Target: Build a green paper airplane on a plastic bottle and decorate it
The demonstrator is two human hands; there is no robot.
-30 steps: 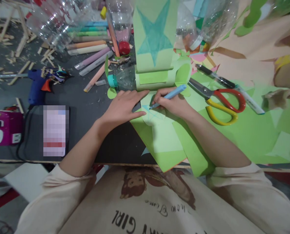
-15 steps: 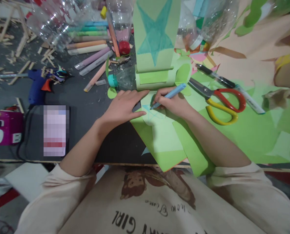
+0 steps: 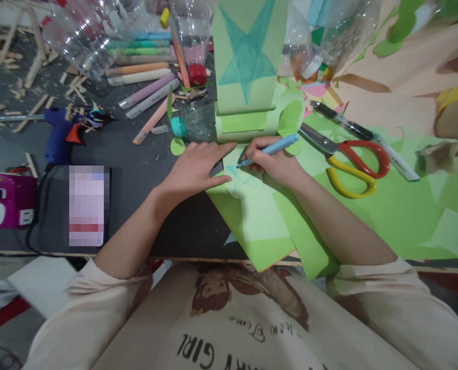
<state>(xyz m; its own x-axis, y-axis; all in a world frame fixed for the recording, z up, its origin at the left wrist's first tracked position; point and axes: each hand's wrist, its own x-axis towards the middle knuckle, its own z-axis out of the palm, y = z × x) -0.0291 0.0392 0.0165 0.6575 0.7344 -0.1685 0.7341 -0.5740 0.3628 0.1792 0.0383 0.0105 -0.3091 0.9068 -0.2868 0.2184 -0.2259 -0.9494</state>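
Wrapped in the fingers of my right hand (image 3: 269, 158) is a light blue marker (image 3: 281, 144), its tip at a pale green paper piece (image 3: 248, 182) that carries blue star lines. My left hand (image 3: 202, 167) lies flat with fingers spread, its thumb and fingertips pressing the left edge of that piece. Under it are more green sheets (image 3: 265, 216). Just beyond my hands lies a plastic bottle (image 3: 200, 123) with a teal cap, wrapped in green paper. Above the wrap rises a pale green panel (image 3: 246, 56) with a coloured-in teal star.
Red-and-yellow-handled scissors (image 3: 358, 164) and a black pen (image 3: 342, 121) lie to the right. A blue glue gun (image 3: 57, 133), a phone (image 3: 88, 205) and a purple box (image 3: 9, 200) are at left. Several markers (image 3: 140, 69), wood sticks (image 3: 34, 61) and clear bottles (image 3: 94, 41) fill the back.
The blue marker in my right hand has shifted slightly, its tip moving a little up along the star lines and its back end tilting lower. My left hand stays in place.
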